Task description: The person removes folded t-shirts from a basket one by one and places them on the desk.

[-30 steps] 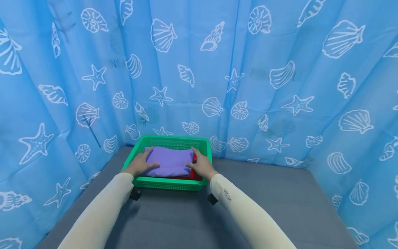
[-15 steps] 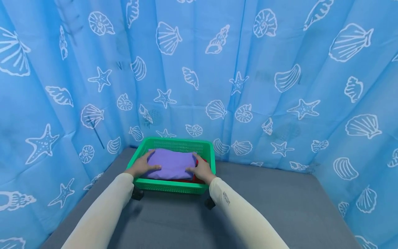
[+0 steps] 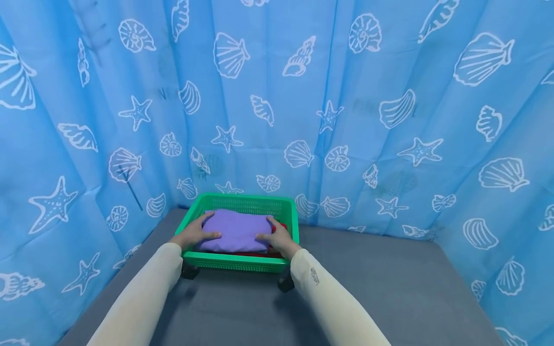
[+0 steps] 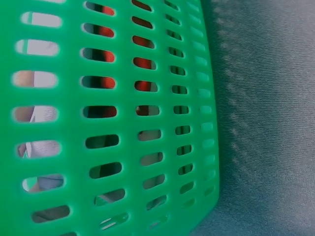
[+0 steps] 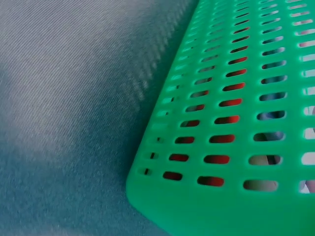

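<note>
Lying lengthwise in rectangular green plastic basket (image 3: 235, 260) | folded purple cloth (image 3: 236, 231) | left hand (image 3: 193, 234), right hand (image 3: 279, 238) pinching opposite ends (neither nearer)

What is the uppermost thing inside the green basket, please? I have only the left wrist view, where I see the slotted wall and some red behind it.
Observer: In the head view, a purple cloth is uppermost inside the green basket.

Operator: Thank you. And where are the two hands, which my view does not show clearly?

Observer: The left hand and the right hand are at opposite sides of the purple cloth, each with its thumb on top.

Operator: Understood. What is behind the basket, on the far side?

Observer: A blue curtain hangs there, with white shells and starfish printed on it.
</note>
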Demonstrator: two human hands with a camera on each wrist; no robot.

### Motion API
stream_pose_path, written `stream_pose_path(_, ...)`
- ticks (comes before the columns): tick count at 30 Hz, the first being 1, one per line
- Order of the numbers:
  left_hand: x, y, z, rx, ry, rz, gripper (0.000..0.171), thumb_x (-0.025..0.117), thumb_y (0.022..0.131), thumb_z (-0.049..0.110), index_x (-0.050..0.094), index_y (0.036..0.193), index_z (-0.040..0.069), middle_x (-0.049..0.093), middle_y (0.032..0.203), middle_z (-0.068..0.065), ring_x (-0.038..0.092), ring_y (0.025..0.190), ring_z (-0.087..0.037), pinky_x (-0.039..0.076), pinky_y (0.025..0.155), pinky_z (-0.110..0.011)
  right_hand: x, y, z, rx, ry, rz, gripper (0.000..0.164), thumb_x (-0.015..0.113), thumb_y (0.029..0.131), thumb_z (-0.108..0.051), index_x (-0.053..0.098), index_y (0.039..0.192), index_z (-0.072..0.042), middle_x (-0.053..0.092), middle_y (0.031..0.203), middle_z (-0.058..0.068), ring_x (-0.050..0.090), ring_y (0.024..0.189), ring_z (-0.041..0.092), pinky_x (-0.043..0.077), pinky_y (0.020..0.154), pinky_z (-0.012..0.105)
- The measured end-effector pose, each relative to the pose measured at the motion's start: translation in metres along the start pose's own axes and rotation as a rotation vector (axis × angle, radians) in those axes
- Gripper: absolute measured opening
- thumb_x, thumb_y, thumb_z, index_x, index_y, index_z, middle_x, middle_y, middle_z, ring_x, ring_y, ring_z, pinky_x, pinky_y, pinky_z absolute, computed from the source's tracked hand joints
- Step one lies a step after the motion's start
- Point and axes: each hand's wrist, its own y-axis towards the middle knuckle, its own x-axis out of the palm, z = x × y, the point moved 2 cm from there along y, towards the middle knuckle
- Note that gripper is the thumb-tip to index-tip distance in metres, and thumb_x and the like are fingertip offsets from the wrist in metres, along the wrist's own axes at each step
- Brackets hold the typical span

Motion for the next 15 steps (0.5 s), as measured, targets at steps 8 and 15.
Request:
stream_pose_path(8,0.007,0.008,-0.005,0.002,0.006,-0.012,0.097,0.074,0.087,0.038,0.015,0.158,0.009,0.011,0.160,-0.030,0.013,0.145,-0.051,0.021,0.113,-0.065,-0.002,0.001,0.005,0.019,0.026,-0.017,0.086,0.075,0.088,-0.014,0.024,0.157,-0.016,0.024,0.157,0.026,0.059,0.116,0.039,0.057,0.083,0.049)
stream_pose_path(15,0.010,0.006,-0.005,0.040,0.019,-0.003,0.092,0.073,0.090,0.031,0.017,0.156,0.002,0.013,0.157,-0.034,0.016,0.142,-0.055,0.025,0.111,-0.067,0.002,0.005,0.007,0.040,0.026,-0.023,0.088,0.077,0.086,-0.014,0.025,0.157,-0.019,0.022,0.158,0.025,0.062,0.111,0.037,0.059,0.079,0.046)
